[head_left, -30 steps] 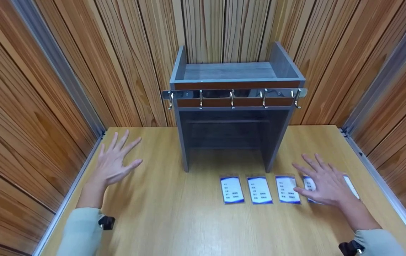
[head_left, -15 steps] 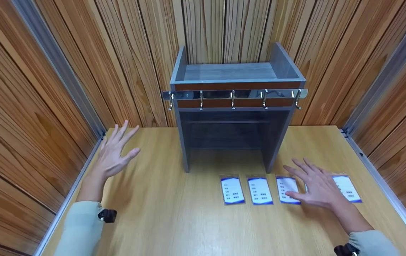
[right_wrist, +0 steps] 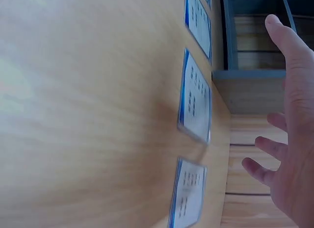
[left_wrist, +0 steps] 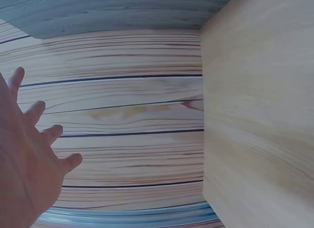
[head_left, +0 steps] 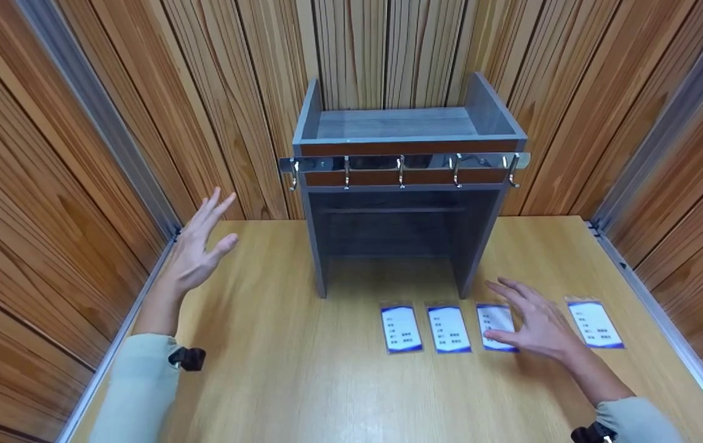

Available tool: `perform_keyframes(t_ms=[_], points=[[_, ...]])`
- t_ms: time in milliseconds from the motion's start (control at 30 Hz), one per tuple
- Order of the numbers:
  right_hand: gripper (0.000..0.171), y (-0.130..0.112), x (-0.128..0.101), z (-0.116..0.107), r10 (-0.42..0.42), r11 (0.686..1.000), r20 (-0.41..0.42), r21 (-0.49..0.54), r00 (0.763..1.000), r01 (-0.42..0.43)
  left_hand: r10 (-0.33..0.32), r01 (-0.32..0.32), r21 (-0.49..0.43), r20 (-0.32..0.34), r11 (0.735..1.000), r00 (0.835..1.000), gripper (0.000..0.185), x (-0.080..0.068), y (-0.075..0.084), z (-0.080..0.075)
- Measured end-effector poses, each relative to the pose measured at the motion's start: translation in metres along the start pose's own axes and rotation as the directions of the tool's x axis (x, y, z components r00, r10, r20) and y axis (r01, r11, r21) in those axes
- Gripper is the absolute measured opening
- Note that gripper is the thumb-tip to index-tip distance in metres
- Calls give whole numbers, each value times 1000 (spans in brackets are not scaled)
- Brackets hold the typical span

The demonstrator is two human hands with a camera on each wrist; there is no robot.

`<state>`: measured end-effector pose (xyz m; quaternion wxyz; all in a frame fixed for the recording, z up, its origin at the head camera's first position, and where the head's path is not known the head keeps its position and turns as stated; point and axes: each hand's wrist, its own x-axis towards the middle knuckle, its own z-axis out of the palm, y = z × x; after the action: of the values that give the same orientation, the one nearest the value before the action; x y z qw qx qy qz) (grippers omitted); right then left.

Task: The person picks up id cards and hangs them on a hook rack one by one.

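Several white badge cards with blue edges lie in a row on the table; in the head view one card (head_left: 401,329) is at the left end and another card (head_left: 595,324) at the right end. My right hand (head_left: 536,323) hovers over the row with spread fingers and covers part of a card (head_left: 494,320). The right wrist view shows cards (right_wrist: 195,98) beside that hand, apart from it. My left hand (head_left: 194,252) is raised above the table's left side, fingers extended and holding nothing. In the left wrist view the left hand (left_wrist: 29,154) faces the wood-panelled wall.
A grey shelf unit (head_left: 413,126) stands at the back of the table (head_left: 253,369). Across its front runs a metal rail with several hooks (head_left: 401,171). Wood-panelled walls (head_left: 68,154) close in the sides and back, with metal strips along the corners.
My left hand has risen and moved away from me. The right hand has shifted left along the row, uncovering the rightmost card. The cards have stayed in place.
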<state>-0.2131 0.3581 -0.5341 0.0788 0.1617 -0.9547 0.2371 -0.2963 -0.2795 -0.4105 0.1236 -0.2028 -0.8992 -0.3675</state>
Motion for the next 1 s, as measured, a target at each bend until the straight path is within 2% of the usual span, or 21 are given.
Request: perform_keyframes(t_ms=[267, 533, 767, 1000], points=[[94, -13, 4, 17, 6, 996, -39, 93, 999, -3, 38, -44, -128, -46, 991, 998, 75, 10, 12, -1], [98, -32, 7, 38, 51, 987, 2, 153, 999, -51, 35, -59, -226, -107, 972, 994, 75, 20, 18, -1], [105, -49, 8, 59, 22, 991, 55, 134, 998, -29, 7, -38, -301, -101, 953, 995, 73, 25, 26, -2], [107, -64, 13, 72, 2, 990, 41, 138, 999, -8, -22, -9, -329, -90, 944, 996, 71, 36, 36, -1]])
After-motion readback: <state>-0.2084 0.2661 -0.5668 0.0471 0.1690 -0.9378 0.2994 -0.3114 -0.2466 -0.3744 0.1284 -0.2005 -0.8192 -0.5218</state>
